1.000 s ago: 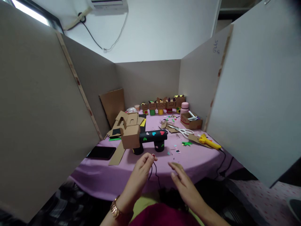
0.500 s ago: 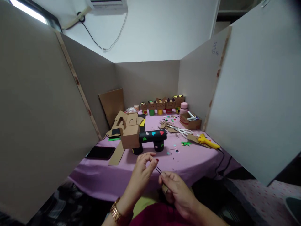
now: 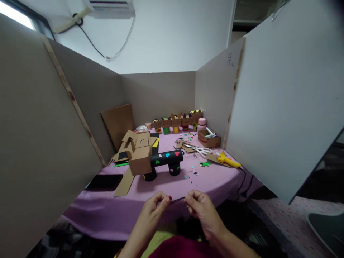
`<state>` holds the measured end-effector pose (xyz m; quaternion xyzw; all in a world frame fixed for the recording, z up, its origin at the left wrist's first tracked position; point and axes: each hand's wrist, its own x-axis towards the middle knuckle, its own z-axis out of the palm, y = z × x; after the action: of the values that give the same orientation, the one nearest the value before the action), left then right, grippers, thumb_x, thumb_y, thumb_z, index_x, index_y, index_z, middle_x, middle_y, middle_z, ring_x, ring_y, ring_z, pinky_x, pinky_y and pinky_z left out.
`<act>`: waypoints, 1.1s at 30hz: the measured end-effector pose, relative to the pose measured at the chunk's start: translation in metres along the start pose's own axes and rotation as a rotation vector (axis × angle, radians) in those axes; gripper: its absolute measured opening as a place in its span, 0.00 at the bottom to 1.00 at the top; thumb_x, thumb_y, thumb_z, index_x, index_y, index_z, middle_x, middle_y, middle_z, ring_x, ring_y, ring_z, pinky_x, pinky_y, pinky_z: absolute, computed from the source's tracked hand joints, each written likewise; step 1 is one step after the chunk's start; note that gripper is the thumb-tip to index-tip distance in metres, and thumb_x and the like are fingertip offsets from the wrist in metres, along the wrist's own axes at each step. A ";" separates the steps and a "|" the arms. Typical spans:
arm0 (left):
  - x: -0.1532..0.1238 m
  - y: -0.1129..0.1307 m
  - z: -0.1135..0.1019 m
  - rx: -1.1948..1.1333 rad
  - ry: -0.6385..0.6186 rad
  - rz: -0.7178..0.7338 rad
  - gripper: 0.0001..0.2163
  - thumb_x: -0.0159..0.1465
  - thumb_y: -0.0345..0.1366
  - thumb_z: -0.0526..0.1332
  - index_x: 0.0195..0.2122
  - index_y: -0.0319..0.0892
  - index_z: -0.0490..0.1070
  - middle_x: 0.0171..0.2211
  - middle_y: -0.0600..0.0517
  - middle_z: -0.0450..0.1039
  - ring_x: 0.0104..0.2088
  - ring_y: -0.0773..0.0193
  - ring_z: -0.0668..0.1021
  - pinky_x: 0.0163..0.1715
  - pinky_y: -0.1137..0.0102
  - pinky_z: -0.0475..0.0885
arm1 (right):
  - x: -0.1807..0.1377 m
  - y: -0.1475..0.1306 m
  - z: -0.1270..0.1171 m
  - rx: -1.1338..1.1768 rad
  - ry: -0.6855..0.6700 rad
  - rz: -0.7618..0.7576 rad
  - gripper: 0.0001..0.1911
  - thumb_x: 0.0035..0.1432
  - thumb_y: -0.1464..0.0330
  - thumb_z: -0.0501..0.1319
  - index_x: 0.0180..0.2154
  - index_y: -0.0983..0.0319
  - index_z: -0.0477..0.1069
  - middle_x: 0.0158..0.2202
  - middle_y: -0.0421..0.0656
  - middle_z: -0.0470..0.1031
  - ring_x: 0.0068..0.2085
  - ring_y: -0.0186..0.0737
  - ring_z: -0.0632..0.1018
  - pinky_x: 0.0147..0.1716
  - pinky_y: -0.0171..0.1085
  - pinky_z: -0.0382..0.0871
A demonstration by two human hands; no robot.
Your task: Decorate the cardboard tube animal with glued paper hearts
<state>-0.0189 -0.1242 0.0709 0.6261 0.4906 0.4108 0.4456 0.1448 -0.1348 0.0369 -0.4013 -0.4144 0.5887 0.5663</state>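
Grey partition panels [image 3: 158, 91] rise on three sides of one table spread with a purple tablecloth [image 3: 209, 182]. One brown cardboard sheet [image 3: 119, 123] leans at the back left. Nearer stands one large cardboard animal [image 3: 163, 159], its box head at the left and its black tube body dotted with paper hearts. One dark tablet-like device [image 3: 104, 182] lies flat near the left edge.

Two bare hands meet in front of the table edge: the left hand [image 3: 154, 207] and the right hand [image 3: 202, 209], close together but apart. Beyond them are one open cardboard box [image 3: 209, 139] holding white sticks, one yellow glue gun [image 3: 229, 160], one pair of white-handled scissors [image 3: 205, 152], and five small cardboard animal figures [image 3: 175, 122] in a row beside one pink bottle [image 3: 201, 124]. One paper cup [image 3: 148, 125] sits at the row's left.

Smallest is a thin black cord [image 3: 177, 200], running nearly level across the gap between the hands. Thumb and forefinger of each hand pinch an end of that span; whether it is one strand or two, I cannot tell.

Half a second ago the cord slanted down to a lower right hand and the left fingers were more spread; a second ago it dangled from the left hand alone, the right hand open.
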 end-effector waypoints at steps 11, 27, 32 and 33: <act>-0.001 0.005 -0.014 -0.016 0.131 0.067 0.11 0.54 0.45 0.61 0.31 0.42 0.74 0.38 0.46 0.76 0.28 0.61 0.73 0.30 0.70 0.67 | 0.005 -0.025 -0.008 -0.378 -0.110 -0.165 0.13 0.55 0.63 0.59 0.22 0.63 0.66 0.17 0.35 0.64 0.21 0.33 0.64 0.23 0.33 0.56; -0.003 0.010 0.017 -0.095 -0.071 -0.047 0.09 0.51 0.39 0.65 0.20 0.39 0.75 0.18 0.51 0.73 0.21 0.65 0.71 0.22 0.74 0.62 | 0.006 -0.035 -0.010 -0.406 -0.120 -0.172 0.17 0.53 0.59 0.61 0.20 0.62 0.65 0.16 0.34 0.62 0.20 0.31 0.62 0.22 0.32 0.54; 0.000 0.006 0.020 -0.324 -0.112 -0.208 0.15 0.44 0.47 0.69 0.21 0.38 0.73 0.16 0.53 0.71 0.17 0.69 0.69 0.20 0.74 0.62 | 0.006 -0.033 -0.007 -0.224 -0.132 -0.091 0.17 0.52 0.57 0.62 0.22 0.63 0.66 0.15 0.34 0.63 0.19 0.30 0.60 0.21 0.32 0.51; 0.000 0.005 0.020 -0.327 -0.112 -0.218 0.16 0.44 0.47 0.69 0.22 0.38 0.72 0.15 0.53 0.71 0.16 0.69 0.69 0.20 0.74 0.61 | 0.005 -0.032 -0.006 -0.206 -0.135 -0.078 0.17 0.52 0.56 0.62 0.22 0.63 0.67 0.15 0.34 0.63 0.19 0.29 0.59 0.21 0.32 0.51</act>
<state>0.0015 -0.1278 0.0706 0.5106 0.4565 0.3988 0.6098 0.1606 -0.1290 0.0652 -0.4002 -0.5253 0.5462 0.5153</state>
